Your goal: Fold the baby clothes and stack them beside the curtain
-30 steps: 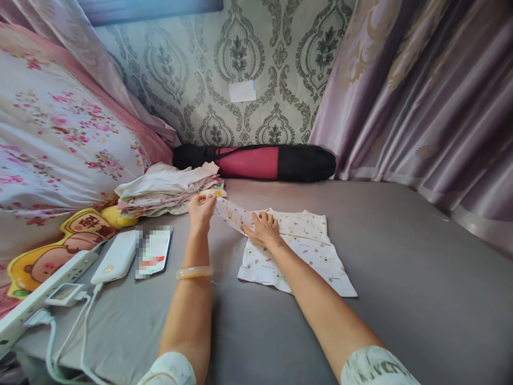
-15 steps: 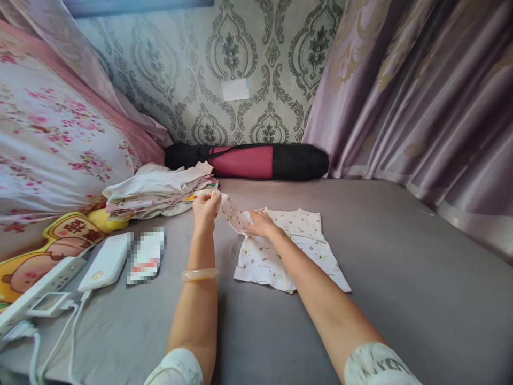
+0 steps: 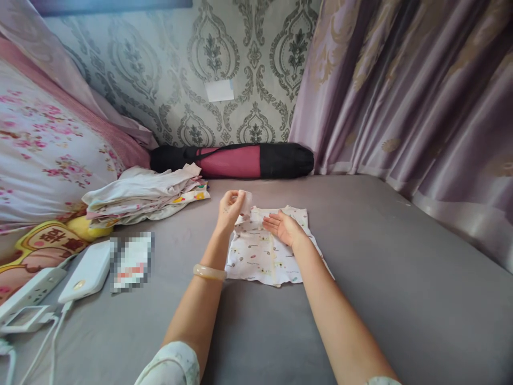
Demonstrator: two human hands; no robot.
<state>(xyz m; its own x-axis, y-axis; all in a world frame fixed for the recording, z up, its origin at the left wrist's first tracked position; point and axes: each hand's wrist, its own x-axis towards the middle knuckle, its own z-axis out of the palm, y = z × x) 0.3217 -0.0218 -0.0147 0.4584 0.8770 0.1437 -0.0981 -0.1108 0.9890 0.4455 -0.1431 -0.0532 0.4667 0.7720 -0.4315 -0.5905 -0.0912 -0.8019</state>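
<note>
Two hands work one small printed garment [image 3: 256,259] on the grey bed sheet [image 3: 380,256], as I watch through the head camera. My left hand [image 3: 231,206] pinches a folded-over flap of the cloth between thumb and fingertips, raised just above the garment's upper left corner. A pale bangle [image 3: 209,272] rings that wrist. My right hand [image 3: 284,228] is open on the garment's upper half, fingers straight and close together, resting on the fabric. The garment itself (white, dotted with small coloured figures) lies spread in front of me, between both forearms, with its lower hem nearest the camera.

Left of the garment and a little beyond it, a stack of folded clothes [image 3: 140,195] rests beside a floral quilt [image 3: 44,155]. Beyond the garment, along the patterned wall [image 3: 168,69], lies a black-and-red roll bag [image 3: 234,160]. Well to the garment's left and nearer me sit a blurred flat item [image 3: 131,261], a white power bank [image 3: 86,270] with its cable, a white power strip [image 3: 30,286] and a yellow cartoon cushion [image 3: 50,240]. Right of the garment, well apart, a mauve curtain [image 3: 401,107] hangs to the sheet's edge.
</note>
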